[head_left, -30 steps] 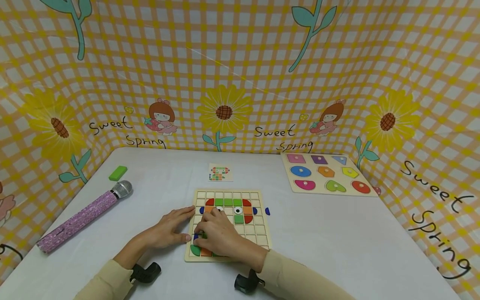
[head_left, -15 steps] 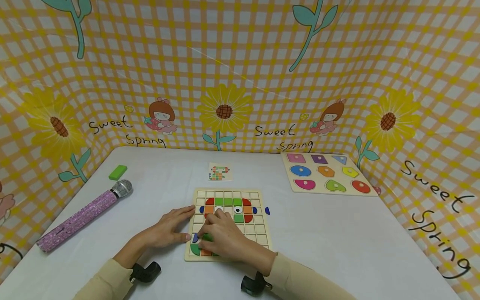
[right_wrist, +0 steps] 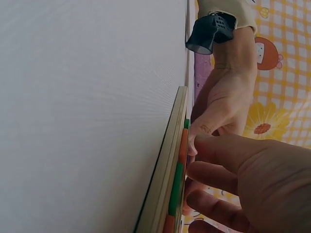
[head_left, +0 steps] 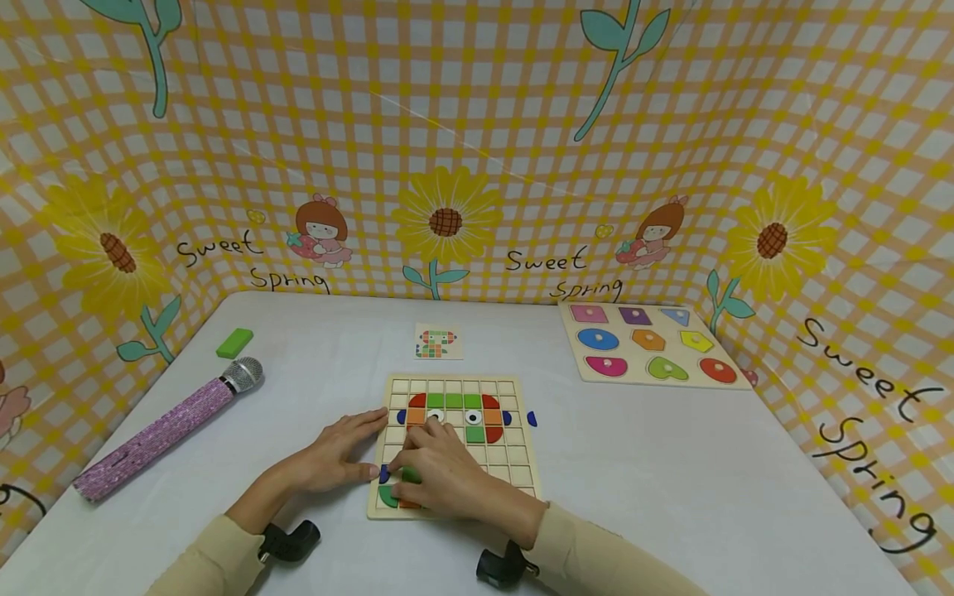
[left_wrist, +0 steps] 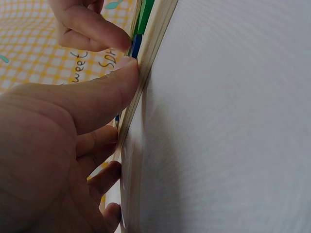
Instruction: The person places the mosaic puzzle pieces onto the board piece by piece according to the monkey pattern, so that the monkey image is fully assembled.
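Observation:
A wooden grid board [head_left: 522, 455] lies on the table, bearing red, green, orange, blue and eye-marked tiles. My left hand [head_left: 328, 454] rests along its left edge, fingers fairly straight, thumb tip by a small blue half-round tile [head_left: 384, 473]. That tile sits in the left column, above a green quarter-round tile [head_left: 387, 496]. My right hand [head_left: 440, 468] is over the lower left of the board, a fingertip at the blue tile. In the left wrist view, this right finger [left_wrist: 104, 34] and the left thumb [left_wrist: 112, 92] meet close to the blue tile [left_wrist: 136, 46]. The right palm hides several tiles.
A pattern card [head_left: 438, 342] lies behind the board. Another blue half-round tile [head_left: 532, 420] is just right of it. A shape puzzle [head_left: 652, 343] lies at the back right. On the left are a glittery microphone [head_left: 167, 434] and a green block [head_left: 234, 343].
The blue half-round tile at the lower left has shifted slightly left and now lies flatter in the left column. My right hand moved slightly to the right; the left has stayed put.

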Motion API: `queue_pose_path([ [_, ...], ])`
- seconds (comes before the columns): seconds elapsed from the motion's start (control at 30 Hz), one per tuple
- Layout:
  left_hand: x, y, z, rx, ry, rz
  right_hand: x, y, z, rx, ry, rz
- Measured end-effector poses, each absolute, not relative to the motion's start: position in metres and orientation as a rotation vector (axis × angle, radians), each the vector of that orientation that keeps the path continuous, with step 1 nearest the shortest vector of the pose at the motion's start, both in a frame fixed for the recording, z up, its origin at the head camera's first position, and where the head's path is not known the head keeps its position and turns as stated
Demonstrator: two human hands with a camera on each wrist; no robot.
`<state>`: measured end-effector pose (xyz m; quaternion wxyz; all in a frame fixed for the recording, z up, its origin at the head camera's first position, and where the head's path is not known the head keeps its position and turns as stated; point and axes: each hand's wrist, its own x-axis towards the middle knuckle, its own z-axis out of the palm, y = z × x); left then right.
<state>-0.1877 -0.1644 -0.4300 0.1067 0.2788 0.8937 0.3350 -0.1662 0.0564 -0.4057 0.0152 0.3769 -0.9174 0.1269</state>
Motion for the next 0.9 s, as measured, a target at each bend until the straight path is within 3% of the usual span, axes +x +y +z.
queue_pose_path([
  [0.27,-0.188,-0.164,-0.431,0.799,2.631,0.988,-0.168,0.078,-0.4,1.065,-2.862,0.532],
  [0.9,-0.19,-0.164,-0.434,0.789,2.631,0.992,-0.21,0.195,-0.408,0.577,-2.872,0.556],
])
